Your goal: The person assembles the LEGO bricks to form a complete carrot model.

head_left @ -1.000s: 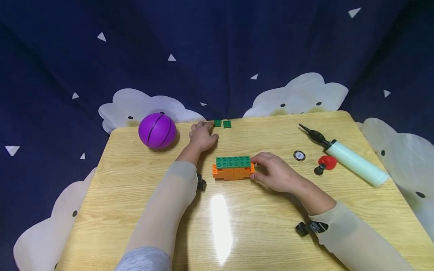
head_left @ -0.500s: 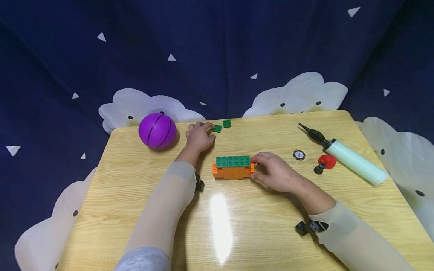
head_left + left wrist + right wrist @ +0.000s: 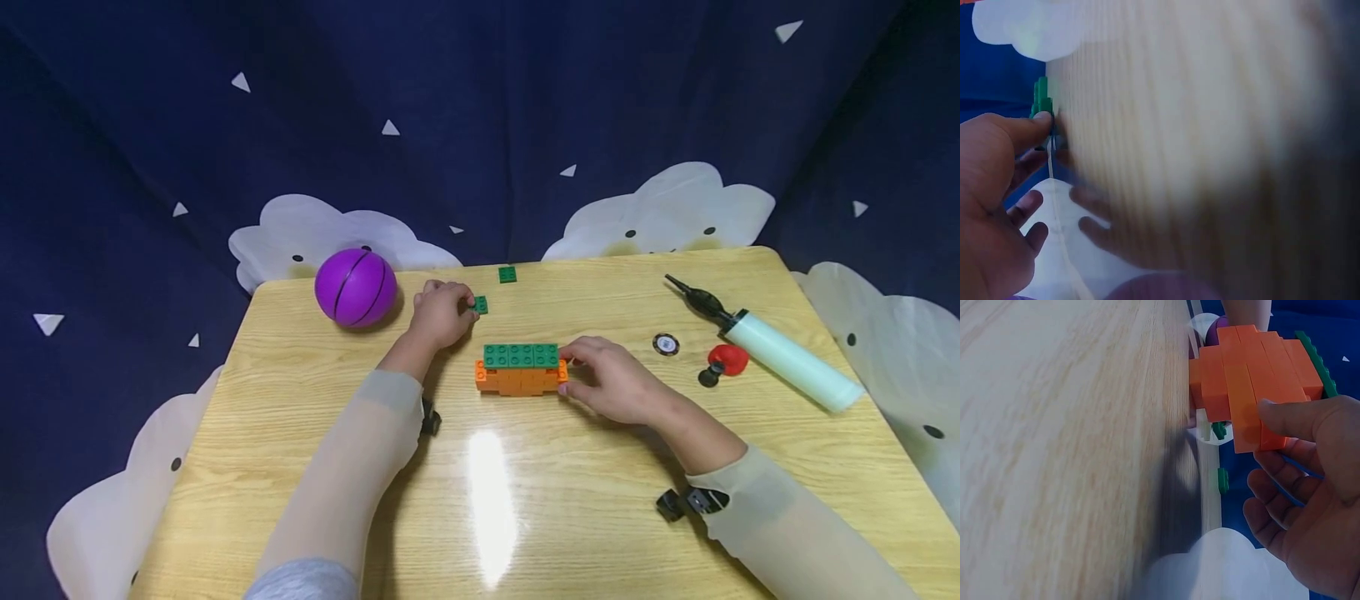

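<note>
the near half of the desk [image 3: 300, 467] is bare wood with a light glare. in the middle the right hand [image 3: 611, 383] grips the right end of the block [image 3: 521, 369], orange below, green on top; thumb and fingers curl on it. further back the left hand [image 3: 438, 312] pinches a green plate [image 3: 480, 305], which lay flat beside the other plate [image 3: 507, 274] at the far edge a second ago. a ball [image 3: 356, 287] is near on the left; the pump [image 3: 772, 346] lies well apart on the right. behind hangs dark blue cloth.
</note>
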{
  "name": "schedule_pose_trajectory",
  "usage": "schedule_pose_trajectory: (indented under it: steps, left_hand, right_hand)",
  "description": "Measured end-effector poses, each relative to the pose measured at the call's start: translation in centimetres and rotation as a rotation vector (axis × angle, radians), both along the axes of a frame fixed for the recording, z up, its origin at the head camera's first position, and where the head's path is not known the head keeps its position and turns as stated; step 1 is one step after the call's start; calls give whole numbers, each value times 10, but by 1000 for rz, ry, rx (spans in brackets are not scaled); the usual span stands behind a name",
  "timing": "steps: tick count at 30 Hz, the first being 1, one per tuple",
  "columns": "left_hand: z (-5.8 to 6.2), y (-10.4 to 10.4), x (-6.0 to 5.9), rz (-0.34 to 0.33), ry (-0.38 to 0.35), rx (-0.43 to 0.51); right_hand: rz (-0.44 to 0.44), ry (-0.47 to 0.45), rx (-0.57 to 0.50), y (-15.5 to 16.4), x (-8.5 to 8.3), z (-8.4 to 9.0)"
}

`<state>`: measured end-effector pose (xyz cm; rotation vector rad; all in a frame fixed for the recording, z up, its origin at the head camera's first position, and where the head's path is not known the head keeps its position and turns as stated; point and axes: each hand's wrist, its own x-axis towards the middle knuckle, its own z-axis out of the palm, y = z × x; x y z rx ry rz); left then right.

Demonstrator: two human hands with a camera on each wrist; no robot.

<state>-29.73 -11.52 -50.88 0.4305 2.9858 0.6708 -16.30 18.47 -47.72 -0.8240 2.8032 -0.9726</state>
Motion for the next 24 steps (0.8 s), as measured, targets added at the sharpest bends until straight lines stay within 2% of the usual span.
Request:
schedule_pose_trajectory:
  steps: [5,10,18,24]
  left_hand:
    - [-1,-5,3,-19,27,36]
    - [3,-9,10,-33,45,84]
    - [8,-16,25,-91,79,115]
    - [18,-21,41,-140,96,164]
  right_hand:
    - [2,-2,4,0,0,0]
    - [3,-5,3,2,0,1]
    - [3,-8,0,1,-2,0]
    - [5,-4,-1,0,-2,0]
